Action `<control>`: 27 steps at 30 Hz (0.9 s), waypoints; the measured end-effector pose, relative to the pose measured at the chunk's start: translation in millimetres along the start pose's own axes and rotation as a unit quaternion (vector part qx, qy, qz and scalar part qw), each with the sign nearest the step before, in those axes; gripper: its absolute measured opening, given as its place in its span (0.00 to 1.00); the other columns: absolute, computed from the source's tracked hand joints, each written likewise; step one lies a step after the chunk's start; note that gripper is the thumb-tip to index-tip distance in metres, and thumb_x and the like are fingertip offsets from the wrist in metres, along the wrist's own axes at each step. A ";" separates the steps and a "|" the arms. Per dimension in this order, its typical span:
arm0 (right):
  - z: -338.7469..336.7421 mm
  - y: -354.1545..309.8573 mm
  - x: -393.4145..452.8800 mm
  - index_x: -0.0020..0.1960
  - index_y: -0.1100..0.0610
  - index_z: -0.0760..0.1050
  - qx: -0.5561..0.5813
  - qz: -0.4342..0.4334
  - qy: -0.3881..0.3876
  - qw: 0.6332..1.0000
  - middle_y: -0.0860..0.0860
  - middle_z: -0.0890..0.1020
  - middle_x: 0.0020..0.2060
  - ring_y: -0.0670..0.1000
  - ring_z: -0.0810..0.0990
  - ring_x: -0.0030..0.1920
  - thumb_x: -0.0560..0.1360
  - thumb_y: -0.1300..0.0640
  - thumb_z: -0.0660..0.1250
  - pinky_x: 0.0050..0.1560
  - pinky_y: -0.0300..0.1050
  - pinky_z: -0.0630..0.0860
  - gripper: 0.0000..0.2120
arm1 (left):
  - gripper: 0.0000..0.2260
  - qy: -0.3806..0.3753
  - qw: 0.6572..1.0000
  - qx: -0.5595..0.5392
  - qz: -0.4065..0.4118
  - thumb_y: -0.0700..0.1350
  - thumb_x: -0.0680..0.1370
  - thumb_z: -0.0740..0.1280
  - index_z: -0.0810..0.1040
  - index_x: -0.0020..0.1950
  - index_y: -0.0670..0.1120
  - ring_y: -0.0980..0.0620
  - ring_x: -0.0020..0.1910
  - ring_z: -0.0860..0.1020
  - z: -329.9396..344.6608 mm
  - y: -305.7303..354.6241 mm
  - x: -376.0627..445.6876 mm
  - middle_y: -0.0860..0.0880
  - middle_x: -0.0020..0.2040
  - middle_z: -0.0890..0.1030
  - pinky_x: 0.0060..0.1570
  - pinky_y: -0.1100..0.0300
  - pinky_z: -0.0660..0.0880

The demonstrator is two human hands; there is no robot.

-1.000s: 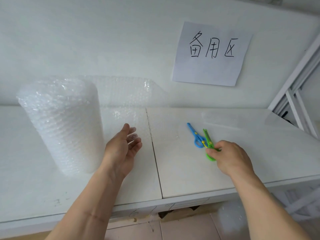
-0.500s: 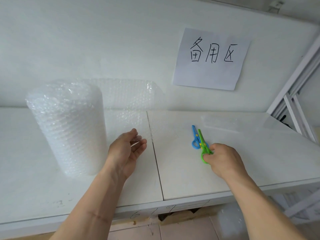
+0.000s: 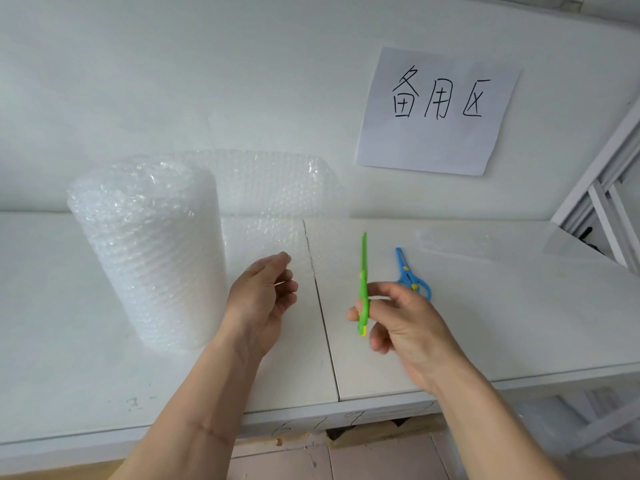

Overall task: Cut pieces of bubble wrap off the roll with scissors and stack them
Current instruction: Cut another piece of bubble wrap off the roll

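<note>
A thick roll of clear bubble wrap (image 3: 152, 251) stands upright at the left of the white table (image 3: 485, 327). Its loose end (image 3: 273, 188) runs right along the wall and down onto the tabletop. My left hand (image 3: 263, 299) hovers open just right of the roll, palm turned inward, holding nothing. My right hand (image 3: 405, 327) holds green scissors (image 3: 363, 271) off the table, blades closed and pointing up and away. Blue scissors (image 3: 410, 273) lie flat on the table just behind my right hand. A flat clear piece of bubble wrap (image 3: 457, 242) lies at the back right.
A paper sign with handwritten characters (image 3: 438, 110) hangs on the white wall. A seam (image 3: 320, 306) splits the tabletop into two panels. A white metal frame (image 3: 609, 202) stands at the right edge. Below the table's front edge, tiled floor (image 3: 363, 459) shows.
My right hand has lifted the green scissors off the table, away from the blue pair, and turned them upright. My left hand stayed open beside the roll.
</note>
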State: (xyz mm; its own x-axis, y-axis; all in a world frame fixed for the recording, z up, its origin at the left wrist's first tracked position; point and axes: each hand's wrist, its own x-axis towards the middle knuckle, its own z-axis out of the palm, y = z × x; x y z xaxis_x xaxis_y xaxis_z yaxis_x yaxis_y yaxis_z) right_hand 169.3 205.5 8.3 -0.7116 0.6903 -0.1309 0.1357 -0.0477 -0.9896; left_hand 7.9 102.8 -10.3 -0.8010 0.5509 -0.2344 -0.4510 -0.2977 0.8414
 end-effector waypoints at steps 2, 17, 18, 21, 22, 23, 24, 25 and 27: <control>8.1 2.9 -6.4 0.48 0.57 0.77 0.028 0.039 -0.058 0.997 0.57 0.85 0.37 0.47 0.71 0.21 0.70 0.56 0.73 0.24 0.38 0.65 0.09 | 0.03 -0.005 1.000 -0.012 -0.005 0.43 0.76 0.70 0.79 0.48 0.45 0.54 0.30 0.75 -0.3 1.2 0.5 0.49 0.34 0.77 0.31 0.62 0.73; 27.9 -9.5 0.8 0.48 0.56 0.77 0.008 0.089 -0.211 0.973 0.61 0.86 0.45 0.47 0.74 0.24 0.66 0.43 0.74 0.29 0.38 0.68 0.20 | 0.05 -0.050 0.996 -0.071 -0.031 0.45 0.77 0.69 0.76 0.48 0.45 0.55 0.29 0.74 1.7 3.8 1.1 0.50 0.33 0.78 0.28 0.65 0.73; 29.1 -9.7 2.2 0.49 0.55 0.77 0.019 0.084 -0.211 0.974 0.60 0.86 0.44 0.47 0.74 0.24 0.65 0.43 0.74 0.29 0.38 0.69 0.20 | 0.05 -0.050 0.996 -0.071 -0.029 0.45 0.77 0.69 0.76 0.49 0.44 0.55 0.30 0.74 2.0 3.4 0.9 0.50 0.33 0.78 0.29 0.65 0.73; 32.7 -8.1 6.1 0.48 0.54 0.78 0.040 0.070 -0.205 0.976 0.57 0.86 0.41 0.47 0.74 0.25 0.62 0.43 0.75 0.28 0.37 0.70 0.20 | 0.08 -0.051 0.996 -0.074 -0.021 0.46 0.76 0.69 0.76 0.51 0.43 0.54 0.31 0.75 2.2 2.7 0.7 0.49 0.35 0.78 0.33 0.62 0.73; 33.7 -7.6 7.1 0.48 0.53 0.78 0.045 0.066 -0.202 0.976 0.57 0.85 0.41 0.47 0.73 0.25 0.61 0.43 0.75 0.29 0.37 0.70 0.20 | 0.09 -0.052 0.996 -0.072 -0.018 0.47 0.75 0.70 0.76 0.51 0.43 0.53 0.32 0.75 2.7 2.9 0.7 0.48 0.36 0.78 0.34 0.61 0.73; 34.3 -6.9 8.1 0.47 0.52 0.79 0.049 0.063 -0.199 0.977 0.56 0.85 0.40 0.47 0.73 0.25 0.60 0.43 0.76 0.29 0.37 0.70 0.20 | 0.10 -0.054 0.996 -0.066 -0.014 0.48 0.74 0.71 0.77 0.50 0.43 0.53 0.32 0.75 3.2 3.4 0.7 0.48 0.36 0.78 0.36 0.60 0.73; 34.8 -6.4 8.6 0.47 0.52 0.79 0.051 0.059 -0.198 0.977 0.56 0.85 0.40 0.47 0.73 0.25 0.60 0.43 0.76 0.29 0.37 0.70 0.20 | 0.10 -0.056 0.997 -0.056 -0.010 0.48 0.73 0.72 0.77 0.49 0.44 0.53 0.33 0.76 4.1 3.8 1.0 0.49 0.37 0.79 0.37 0.59 0.73; 35.1 -5.4 9.1 0.47 0.52 0.79 0.053 0.055 -0.196 0.978 0.56 0.85 0.40 0.47 0.73 0.25 0.59 0.43 0.76 0.29 0.38 0.70 0.21 | 0.10 -0.056 0.997 -0.046 -0.006 0.48 0.73 0.72 0.77 0.48 0.44 0.53 0.33 0.76 5.2 3.7 1.3 0.49 0.37 0.79 0.37 0.59 0.72; 35.1 -4.2 8.5 0.47 0.53 0.79 0.058 0.047 -0.189 0.979 0.56 0.85 0.39 0.47 0.73 0.24 0.59 0.43 0.76 0.29 0.38 0.69 0.22 | 0.07 -0.053 0.998 -0.029 0.000 0.45 0.72 0.73 0.77 0.45 0.45 0.53 0.33 0.76 8.2 3.5 1.7 0.49 0.37 0.80 0.36 0.59 0.72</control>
State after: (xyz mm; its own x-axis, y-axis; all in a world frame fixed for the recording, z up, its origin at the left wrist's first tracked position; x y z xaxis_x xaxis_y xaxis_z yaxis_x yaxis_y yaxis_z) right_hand 138.5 186.2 9.3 -0.9070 0.3630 -0.2137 0.1504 -0.1949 -0.9692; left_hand 8.1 109.1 -3.8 -0.7567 0.6287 -0.1793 -0.4755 -0.3411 0.8109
